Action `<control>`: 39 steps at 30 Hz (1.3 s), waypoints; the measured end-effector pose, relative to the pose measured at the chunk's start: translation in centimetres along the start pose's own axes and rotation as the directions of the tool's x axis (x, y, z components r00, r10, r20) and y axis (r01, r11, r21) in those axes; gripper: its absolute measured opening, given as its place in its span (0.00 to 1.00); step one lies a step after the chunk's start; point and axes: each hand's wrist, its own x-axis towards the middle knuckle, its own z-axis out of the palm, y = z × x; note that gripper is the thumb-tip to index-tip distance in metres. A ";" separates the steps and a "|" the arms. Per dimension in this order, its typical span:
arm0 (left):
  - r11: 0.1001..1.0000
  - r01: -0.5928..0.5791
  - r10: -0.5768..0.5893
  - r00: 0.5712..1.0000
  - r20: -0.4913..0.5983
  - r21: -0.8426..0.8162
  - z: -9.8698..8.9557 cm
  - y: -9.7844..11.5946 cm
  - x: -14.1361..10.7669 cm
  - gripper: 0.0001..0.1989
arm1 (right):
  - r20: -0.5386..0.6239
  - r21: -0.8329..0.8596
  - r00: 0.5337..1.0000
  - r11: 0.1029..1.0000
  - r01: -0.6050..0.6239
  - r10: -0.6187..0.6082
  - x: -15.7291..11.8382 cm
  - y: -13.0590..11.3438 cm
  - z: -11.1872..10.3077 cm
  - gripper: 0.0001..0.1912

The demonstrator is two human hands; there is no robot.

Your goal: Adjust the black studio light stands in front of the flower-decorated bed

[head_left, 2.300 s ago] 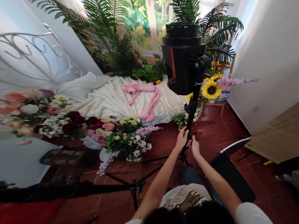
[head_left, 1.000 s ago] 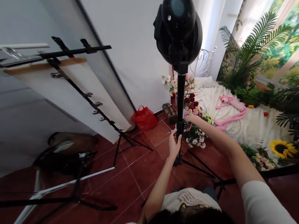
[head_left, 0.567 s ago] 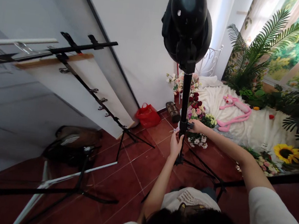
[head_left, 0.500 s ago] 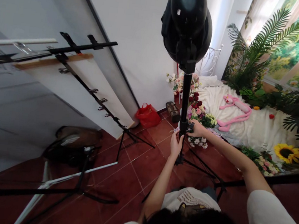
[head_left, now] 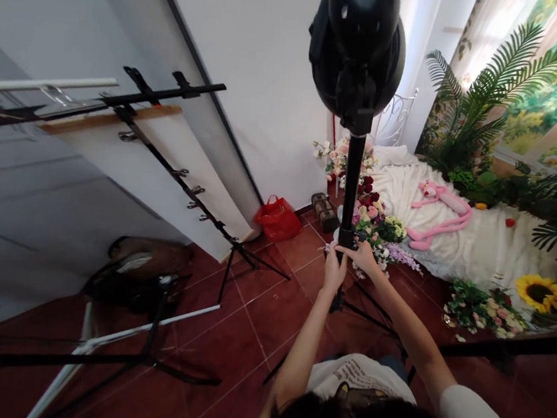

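Note:
A black studio light [head_left: 361, 37] tops an upright black light stand [head_left: 352, 184] right in front of me. My left hand [head_left: 334, 270] is closed around the stand's pole, just under a black collar [head_left: 347, 237]. Beside it, my right hand [head_left: 361, 255] reaches in from the right, its fingers pressed on the pole at the collar's lower edge and close to the left fingertips. A small knob [head_left: 358, 237] sticks out of the collar above the right hand. The fingers partly cover the pole there.
Left stands a black backdrop frame [head_left: 176, 174] with clips and white boards. A red bag [head_left: 280, 219] rests by the wall. Artificial flowers [head_left: 371, 209] and a bed with a pink plush toy [head_left: 442, 211] lie right. Tripod legs [head_left: 372, 313] spread over the tiled floor [head_left: 266, 315].
My right hand has moved from the knob down and left onto the pole beside my left hand. The left hand keeps its hold. The view has shifted slightly.

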 end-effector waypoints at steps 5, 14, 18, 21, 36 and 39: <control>0.998 0.017 -0.020 0.998 0.063 0.056 -0.5 -0.7 0.2 0.24 | -0.039 0.304 0.999 0.953 -0.008 0.021 0.0 -1.1 0.2 0.24; 0.997 -0.032 0.029 0.999 0.045 0.071 -0.9 -1.6 0.1 0.21 | -0.087 0.528 0.989 0.848 -0.053 0.116 -0.2 -4.2 0.7 0.22; 0.998 -0.017 0.014 0.999 0.044 0.068 -1.1 -1.0 0.4 0.20 | -0.126 0.507 0.991 0.861 0.031 0.038 1.9 -8.0 -0.5 0.22; 0.997 -0.028 0.025 0.999 0.031 0.077 -1.1 -0.7 0.3 0.19 | -0.138 0.454 0.989 0.884 0.106 -0.047 3.4 -10.3 -1.7 0.22; 0.997 -0.038 0.039 0.999 -0.013 0.063 -0.8 0.1 0.3 0.18 | 0.096 0.277 0.977 0.938 -0.209 0.189 0.0 5.0 -2.0 0.21; 0.998 -0.036 0.036 0.999 -0.012 0.053 -0.8 0.2 0.3 0.18 | 0.050 0.307 0.978 0.929 -0.207 0.201 0.0 5.6 -1.0 0.21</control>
